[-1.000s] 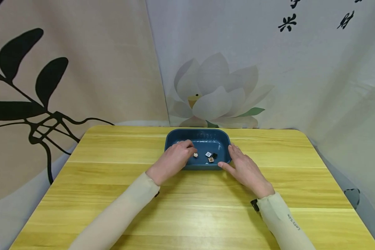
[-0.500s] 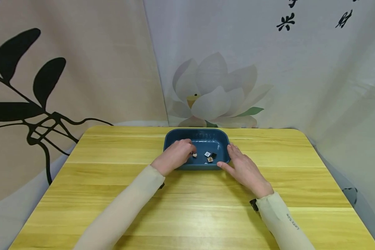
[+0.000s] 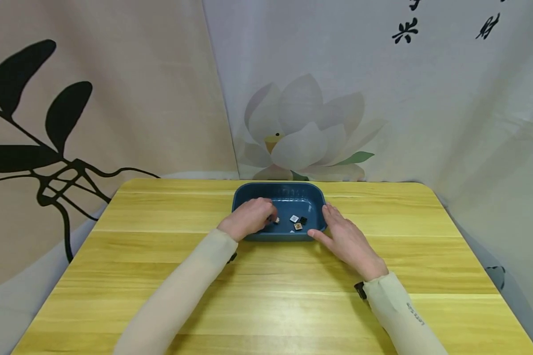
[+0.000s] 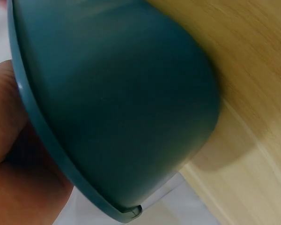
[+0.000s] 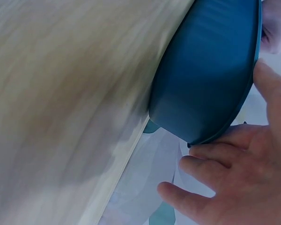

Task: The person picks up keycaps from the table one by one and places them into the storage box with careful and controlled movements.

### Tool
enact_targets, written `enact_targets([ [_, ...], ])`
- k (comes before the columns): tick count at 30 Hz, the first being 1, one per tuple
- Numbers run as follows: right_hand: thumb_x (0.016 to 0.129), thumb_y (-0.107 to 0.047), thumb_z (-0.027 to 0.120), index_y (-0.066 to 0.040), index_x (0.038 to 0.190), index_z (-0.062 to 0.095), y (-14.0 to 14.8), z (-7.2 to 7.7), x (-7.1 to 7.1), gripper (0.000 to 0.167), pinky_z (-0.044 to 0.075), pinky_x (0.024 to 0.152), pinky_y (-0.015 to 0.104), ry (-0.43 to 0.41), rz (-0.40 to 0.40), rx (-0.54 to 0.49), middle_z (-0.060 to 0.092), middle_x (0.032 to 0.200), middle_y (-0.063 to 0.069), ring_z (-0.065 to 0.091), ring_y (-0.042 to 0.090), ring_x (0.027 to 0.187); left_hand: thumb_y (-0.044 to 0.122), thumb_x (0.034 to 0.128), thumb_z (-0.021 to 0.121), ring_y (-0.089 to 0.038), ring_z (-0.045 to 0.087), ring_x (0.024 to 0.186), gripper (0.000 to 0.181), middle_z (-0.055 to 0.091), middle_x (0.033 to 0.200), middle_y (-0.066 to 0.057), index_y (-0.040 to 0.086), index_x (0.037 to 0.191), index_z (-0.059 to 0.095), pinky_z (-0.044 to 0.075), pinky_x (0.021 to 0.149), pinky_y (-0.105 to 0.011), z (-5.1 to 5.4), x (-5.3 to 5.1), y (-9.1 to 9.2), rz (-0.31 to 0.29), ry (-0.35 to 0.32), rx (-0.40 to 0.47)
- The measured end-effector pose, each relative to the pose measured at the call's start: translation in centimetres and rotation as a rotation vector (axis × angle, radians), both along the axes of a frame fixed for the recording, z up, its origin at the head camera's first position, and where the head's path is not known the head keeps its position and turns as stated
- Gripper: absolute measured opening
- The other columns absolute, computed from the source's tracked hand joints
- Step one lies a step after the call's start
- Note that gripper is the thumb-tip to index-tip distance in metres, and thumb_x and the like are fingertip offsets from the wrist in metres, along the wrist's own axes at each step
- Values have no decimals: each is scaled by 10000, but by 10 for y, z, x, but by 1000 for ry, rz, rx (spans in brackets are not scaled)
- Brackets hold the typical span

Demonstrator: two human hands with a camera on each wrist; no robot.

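A dark blue rectangular tray point(image 3: 288, 237) stands near the table's far edge. My left hand point(image 3: 250, 218) reaches over its left side, fingers bent down inside; a small pale piece point(image 3: 277, 220) shows at the fingertips, and whether they pinch it is hidden. To the right on the tray's floor lie a small white square tile point(image 3: 294, 218), a black one point(image 3: 303, 221) and a tan one point(image 3: 298, 226). My right hand point(image 3: 351, 246) rests against the tray's right end, thumb at the front rim and fingers extended, as the right wrist view also shows.
The tray stands on a wooden table point(image 3: 293, 305) with rounded far corners. Behind the table hangs a pale curtain point(image 3: 182, 98) printed with a lotus, dark leaves and black characters.
My left forearm has shifted to the right and forward, and its fingers now cover more of the pale piece. The right hand stays against the tray, and the other tiles lie as before.
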State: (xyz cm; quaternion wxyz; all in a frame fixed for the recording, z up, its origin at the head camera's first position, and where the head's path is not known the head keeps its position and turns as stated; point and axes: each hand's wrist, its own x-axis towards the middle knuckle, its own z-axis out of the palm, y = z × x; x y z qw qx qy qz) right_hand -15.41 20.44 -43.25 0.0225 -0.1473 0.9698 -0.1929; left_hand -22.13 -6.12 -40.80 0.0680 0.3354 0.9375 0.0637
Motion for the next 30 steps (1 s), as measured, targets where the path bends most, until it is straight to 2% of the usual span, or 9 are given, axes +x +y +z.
enact_targets([
  [9,1025,-560,573,76,1591,267,-1,0,1,904,311,1175,610,0,-1,-7,237,1666,248,260,406,1532,85,971,735,-160,663,1029,202,748,1176,-13,154,1147,806,542,1000,-327,-5,-5,1,3,-59,-28],
  [16,1022,-585,557,78,1590,268,-2,0,1,920,313,1176,603,3,5,-11,240,1665,249,267,405,1529,118,940,778,-152,665,1069,241,745,1184,-2,167,1175,798,533,1013,-331,-9,-7,2,-17,-60,-51],
  [20,1022,-587,555,77,1590,269,-2,0,1,920,313,1175,605,0,4,-10,237,1666,247,267,406,1529,137,947,774,-158,663,1068,226,740,1177,0,163,1170,798,542,999,-343,-6,-4,0,-12,-51,-22],
  [25,1014,-635,520,69,1594,264,-2,0,1,947,315,1175,603,0,1,1,233,1668,244,268,404,1530,214,969,760,-175,652,1021,215,716,1158,-11,157,1174,790,558,965,-360,2,1,-7,26,43,50],
  [30,1021,-610,533,74,1592,266,-1,0,2,930,321,1174,598,6,-1,6,242,1664,252,267,406,1529,267,976,753,-207,652,1053,245,705,1170,-28,137,1182,782,553,966,-382,6,6,-18,57,164,167],
])
